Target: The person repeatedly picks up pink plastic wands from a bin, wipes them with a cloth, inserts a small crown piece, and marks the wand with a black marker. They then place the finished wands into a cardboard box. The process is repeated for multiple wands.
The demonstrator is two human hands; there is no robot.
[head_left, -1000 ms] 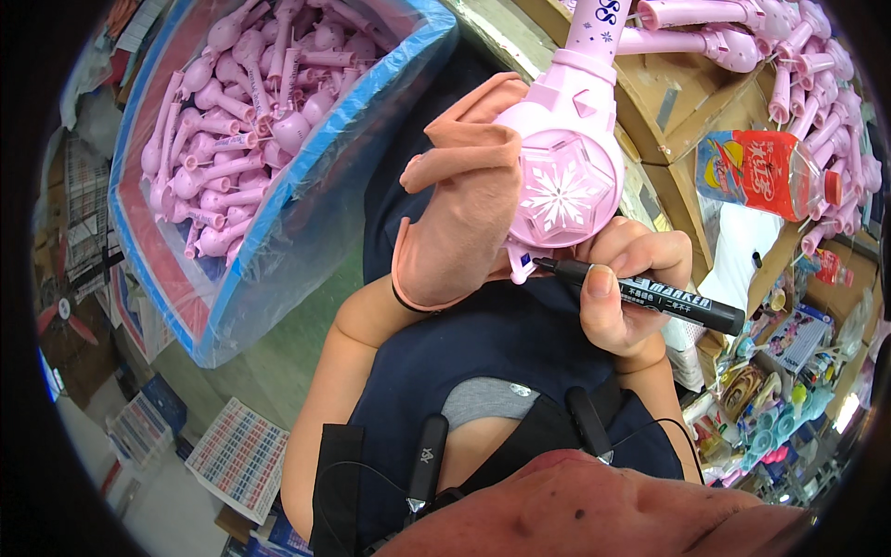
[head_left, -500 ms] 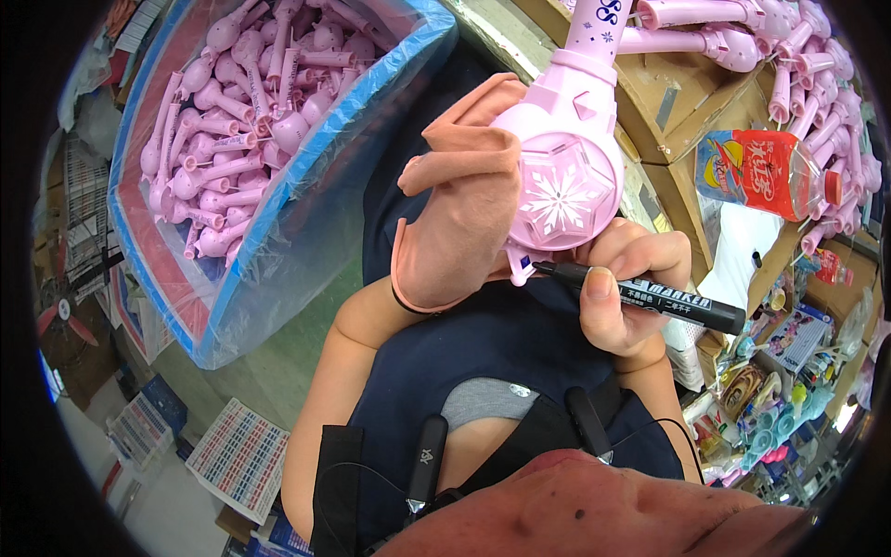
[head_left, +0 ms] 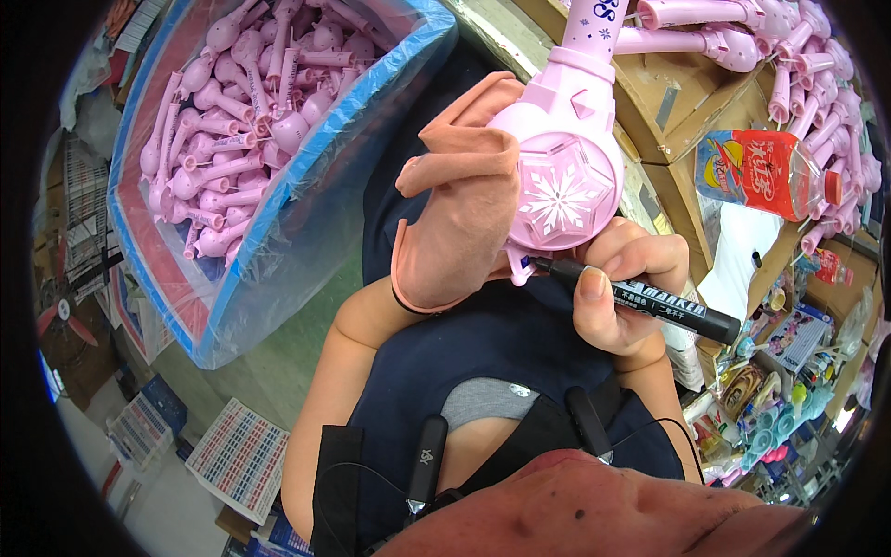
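Observation:
My left hand, in a salmon-coloured glove, is closed round the side of a pink plastic toy wand. The wand has a round head with a white snowflake inside a star shape, and its handle points up and away from me. In my bare right hand a black marker is pinched between thumb and fingers. Its dark tip is at a small pink tab with a dark blue patch, which sticks out from the near edge of the wand's head. Whether the tip touches the tab I cannot tell.
At the far left, a blue-rimmed plastic-lined bin holds many pink wand parts. More pink parts lie at the far right, beside cardboard and a red-labelled bottle. Small goods clutter the right side.
The marker's back end has dipped slightly, and my right thumb has shifted a little left. The wand has hardly moved in my left hand.

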